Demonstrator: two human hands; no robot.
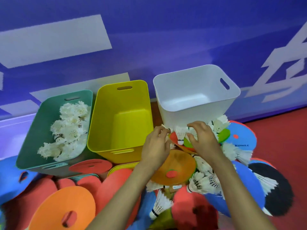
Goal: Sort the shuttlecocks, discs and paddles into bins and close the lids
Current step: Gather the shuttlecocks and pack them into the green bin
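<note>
Three open bins stand in a row by the wall. The green bin [29, 146] holds several white shuttlecocks [69, 128]. The yellow bin [106, 113] and the white bin [182, 90] hold nothing. My left hand [156, 146] is curled in front of the white bin, its fingertips pinched on a shuttlecock whose feathers [163, 125] stick out above them. My right hand [202, 140] hovers beside it with fingers spread over a heap of shuttlecocks; one shuttlecock [180, 135] stands between the two hands. An orange disc [174, 165] lies under my left wrist.
The red floor is littered: an orange disc [64, 208], red discs [90, 166], blue paddles [240, 138], a black-faced paddle [274, 188] and loose shuttlecocks [204, 181]. A yellow lid [119, 166] and a green lid [86, 175] lie in front of the bins. A blue wall stands behind.
</note>
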